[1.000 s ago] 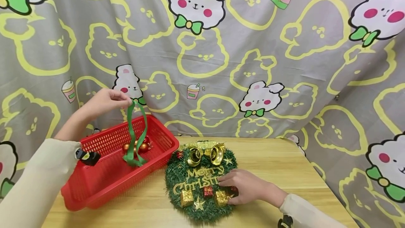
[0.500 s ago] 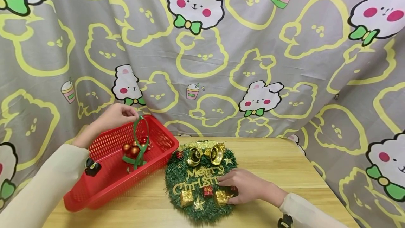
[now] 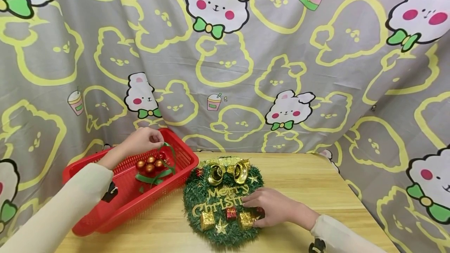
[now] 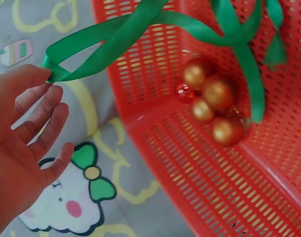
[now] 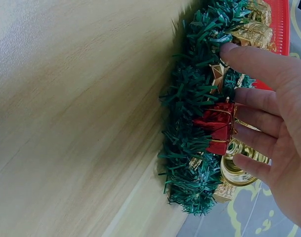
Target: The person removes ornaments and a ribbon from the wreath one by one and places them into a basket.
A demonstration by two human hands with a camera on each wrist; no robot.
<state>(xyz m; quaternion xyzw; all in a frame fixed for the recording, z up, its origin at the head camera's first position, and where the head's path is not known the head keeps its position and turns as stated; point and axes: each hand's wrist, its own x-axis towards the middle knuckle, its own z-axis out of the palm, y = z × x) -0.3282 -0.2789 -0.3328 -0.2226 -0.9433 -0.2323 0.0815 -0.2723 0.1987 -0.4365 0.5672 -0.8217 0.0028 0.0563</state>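
My left hand [image 3: 143, 140] pinches one end of a green ribbon [image 4: 98, 54] between thumb and forefinger, above the far side of a red plastic basket [image 3: 126, 210]. The rest of the ribbon droops into the basket beside a cluster of shiny copper-gold baubles [image 4: 219, 92]. On the table, a green tinsel wreath [image 3: 228, 239] carries gold "Merry Christmas" lettering [image 3: 219, 202], two gold bells [image 3: 240, 171], stars and small gift boxes. My right hand [image 3: 272, 206] rests on the wreath's right side, fingers spread near a red gift box [image 5: 218, 128] in the right wrist view.
The basket stands tilted on the left of the wooden table [image 3: 299, 179], its right corner close to the wreath. Behind the table hangs a grey curtain [image 3: 239, 61] printed with cartoon rabbits. Black straps with cameras [image 3: 317, 245] sit on both wrists.
My left hand has come down and to the right with the ribbon, which now lies lower in the basket. My right hand has stayed on the wreath.
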